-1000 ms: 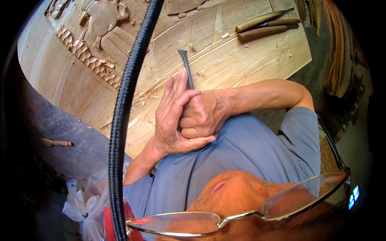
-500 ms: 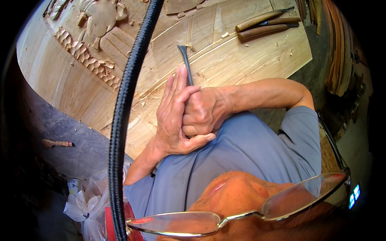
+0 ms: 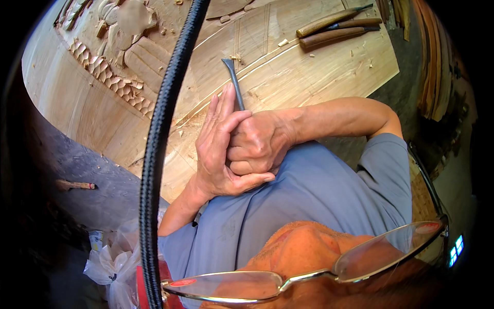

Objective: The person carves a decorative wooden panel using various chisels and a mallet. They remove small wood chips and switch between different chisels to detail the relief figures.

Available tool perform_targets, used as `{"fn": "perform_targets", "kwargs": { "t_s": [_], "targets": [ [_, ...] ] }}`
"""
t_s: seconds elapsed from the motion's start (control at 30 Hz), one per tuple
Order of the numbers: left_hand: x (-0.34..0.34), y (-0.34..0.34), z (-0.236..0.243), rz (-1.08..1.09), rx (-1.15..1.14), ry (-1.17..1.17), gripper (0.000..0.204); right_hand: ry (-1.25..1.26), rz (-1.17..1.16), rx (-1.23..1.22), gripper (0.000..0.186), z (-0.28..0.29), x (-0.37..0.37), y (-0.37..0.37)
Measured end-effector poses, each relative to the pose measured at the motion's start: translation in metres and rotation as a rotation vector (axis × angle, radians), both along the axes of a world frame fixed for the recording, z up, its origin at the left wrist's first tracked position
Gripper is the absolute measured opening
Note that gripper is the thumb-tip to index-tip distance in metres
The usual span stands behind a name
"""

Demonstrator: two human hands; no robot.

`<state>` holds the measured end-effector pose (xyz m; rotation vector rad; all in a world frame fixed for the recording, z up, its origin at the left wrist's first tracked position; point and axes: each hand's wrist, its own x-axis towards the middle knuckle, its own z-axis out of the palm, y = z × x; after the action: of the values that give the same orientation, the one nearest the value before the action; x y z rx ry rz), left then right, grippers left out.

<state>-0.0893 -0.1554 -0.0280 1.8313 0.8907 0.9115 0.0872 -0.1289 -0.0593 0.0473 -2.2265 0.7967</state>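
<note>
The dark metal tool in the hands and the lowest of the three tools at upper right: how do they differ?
The held tool runs into the right hand, while the lowest tool lies on the wooden panel. The held tool shows only dark metal; the lowest tool shows a brown wooden handle. The held tool points up the picture; the lowest tool lies nearly crosswise. Both show some dark metal.

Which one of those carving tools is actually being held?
The dark-shafted tool with the flared tip, gripped in the right hand; the three wooden-handled tools lie together on the pale board.
</note>
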Motion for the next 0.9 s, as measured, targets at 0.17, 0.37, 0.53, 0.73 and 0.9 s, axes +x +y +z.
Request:
{"fn": "perform_targets", "kwargs": {
  "t_s": [0.17,0.37,0.53,0.73,0.9],
  "targets": [
    [-0.001,-0.005,-0.006,-0.052,-0.084,-0.051,0.108,-0.015,-0.028,0.0,0.031,-0.002,0.0,-0.002],
    [-0.003,-0.005,-0.007,-0.079,-0.13,-0.024,0.102,-0.039,-0.023,-0.015,0.032,-0.005,0.0,-0.002],
    [-0.003,-0.003,-0.004,-0.082,-0.153,-0.002,0.099,-0.051,-0.031,-0.028,0.032,-0.006,-0.002,-0.002],
    [-0.002,-0.002,-0.003,-0.077,-0.192,0.002,0.097,-0.096,-0.012,-0.054,0.031,-0.008,-0.001,-0.002],
    [-0.001,0.004,0.003,-0.076,-0.161,0.041,0.104,-0.127,-0.007,-0.06,0.029,-0.005,0.003,0.003]
  ]
}}
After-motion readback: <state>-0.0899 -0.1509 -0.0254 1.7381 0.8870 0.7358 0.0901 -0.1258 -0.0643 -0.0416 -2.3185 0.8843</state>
